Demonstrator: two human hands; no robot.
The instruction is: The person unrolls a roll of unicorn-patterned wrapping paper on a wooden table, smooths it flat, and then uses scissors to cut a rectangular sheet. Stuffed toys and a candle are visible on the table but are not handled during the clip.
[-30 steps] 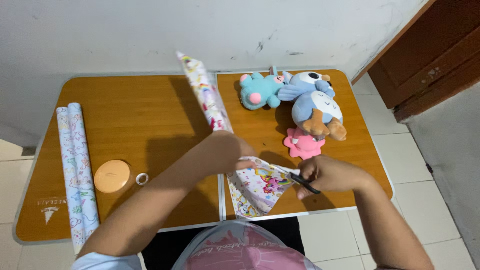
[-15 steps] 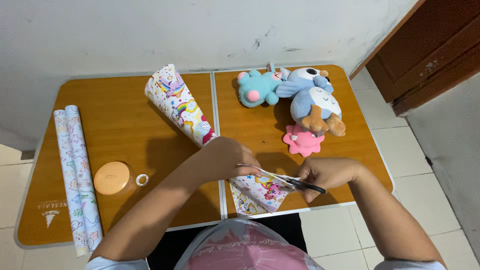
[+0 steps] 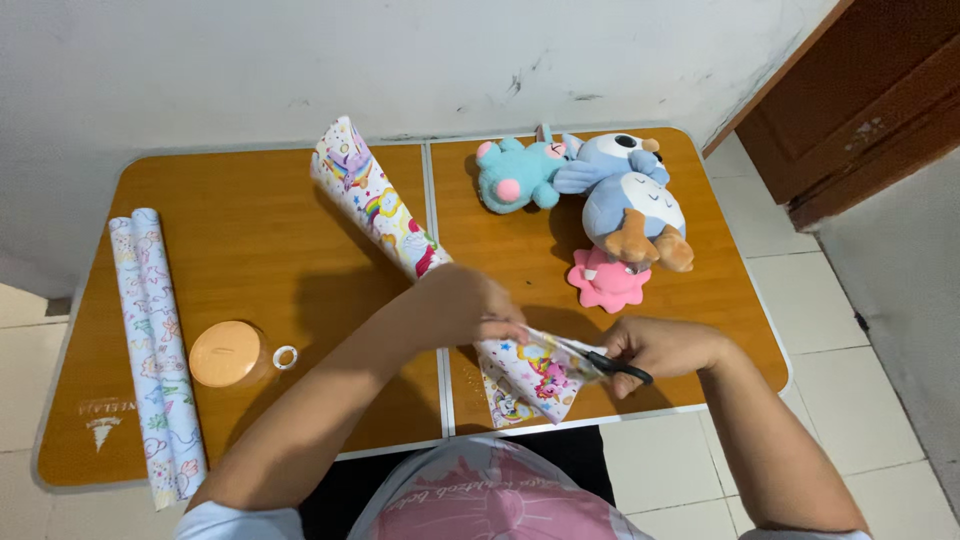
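Wrapping paper [image 3: 525, 365] between both hands' fingers [image 3: 505, 325] — scissors [image 3: 610, 365] at its edge

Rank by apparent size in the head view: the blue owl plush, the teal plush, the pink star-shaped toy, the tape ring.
1. Blue owl plush
2. Teal plush
3. Pink star-shaped toy, only slightly smaller than the teal plush
4. Tape ring

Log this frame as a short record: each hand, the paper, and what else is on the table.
left hand: presses on the patterned wrapping paper
right hand: holds black-handled scissors at the paper's near end
paper: partly rolled, lying diagonally across the table
left side: two paper rolls, round tan lid, small tape ring
far right: teal plush, blue plush, pink plush
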